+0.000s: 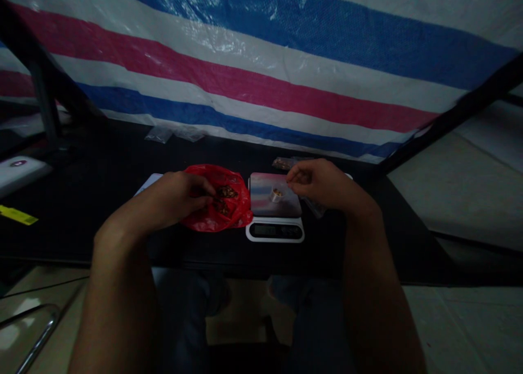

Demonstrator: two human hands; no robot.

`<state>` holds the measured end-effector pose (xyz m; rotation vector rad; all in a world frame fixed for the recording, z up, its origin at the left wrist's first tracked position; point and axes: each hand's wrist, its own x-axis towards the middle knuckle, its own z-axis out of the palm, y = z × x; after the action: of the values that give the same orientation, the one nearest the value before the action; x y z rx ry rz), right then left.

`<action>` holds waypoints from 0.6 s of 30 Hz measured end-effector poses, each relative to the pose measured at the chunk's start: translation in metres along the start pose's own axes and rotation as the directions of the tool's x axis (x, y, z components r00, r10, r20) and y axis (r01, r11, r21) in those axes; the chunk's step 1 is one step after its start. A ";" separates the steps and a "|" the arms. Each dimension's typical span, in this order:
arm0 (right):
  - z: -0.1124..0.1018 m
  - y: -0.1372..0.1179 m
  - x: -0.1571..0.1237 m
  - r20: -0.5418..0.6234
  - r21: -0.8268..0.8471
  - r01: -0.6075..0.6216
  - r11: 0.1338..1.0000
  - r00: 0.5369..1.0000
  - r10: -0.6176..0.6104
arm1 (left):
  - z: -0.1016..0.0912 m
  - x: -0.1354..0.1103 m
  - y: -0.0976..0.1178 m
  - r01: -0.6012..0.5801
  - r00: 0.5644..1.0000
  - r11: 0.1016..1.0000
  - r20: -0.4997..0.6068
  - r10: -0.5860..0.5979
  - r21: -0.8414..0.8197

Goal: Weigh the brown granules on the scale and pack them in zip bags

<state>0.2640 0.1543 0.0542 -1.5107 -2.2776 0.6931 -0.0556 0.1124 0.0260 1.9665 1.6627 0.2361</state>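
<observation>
My left hand reaches over the left side of an open red plastic bag. Its thumb and fingertips come together beside the small brown and golden pieces lying in the bag; anything between them is too small to make out. A white digital scale with a shiny metal plate stands right of the bag. On its plate sits a small clear round cup with a few yellowish pieces inside. Over the plate's right edge hovers my right hand, fingers curled and pinched toward the thumb, close to the cup.
Behind the scale lies a clear packet of brown pieces. Flat clear bags rest at the back of the black table. A white device and a yellow strip are far left. Striped sheeting hangs behind.
</observation>
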 end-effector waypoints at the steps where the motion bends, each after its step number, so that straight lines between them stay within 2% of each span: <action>1: 0.001 -0.003 0.000 0.002 -0.005 0.029 1.000 1.000 -0.029 | 0.001 0.000 0.000 -0.004 1.000 1.000 0.005 0.004 -0.006; 6: 0.007 -0.017 0.002 0.063 -0.091 0.139 0.986 0.989 -0.134 | 0.004 -0.001 -0.003 -0.036 0.999 0.999 -0.002 0.036 -0.027; 11: 0.014 -0.029 0.000 -0.039 -0.108 0.209 0.972 0.976 -0.214 | 0.002 -0.003 -0.003 -0.079 0.996 0.996 -0.036 0.078 -0.046; 14: 0.034 -0.048 -0.001 -0.097 -0.149 0.325 0.934 0.935 -0.340 | 0.000 -0.002 -0.002 -0.089 0.995 0.995 -0.044 0.087 -0.049; 18: 0.080 -0.075 0.007 0.095 -0.172 0.459 0.872 0.889 -0.449 | 0.000 -0.001 -0.002 -0.088 0.996 0.996 -0.032 0.087 -0.010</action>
<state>0.1629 0.1190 0.0296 -0.9626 -2.6631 0.3898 -0.0579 0.1121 0.0253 2.0393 1.5925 0.3096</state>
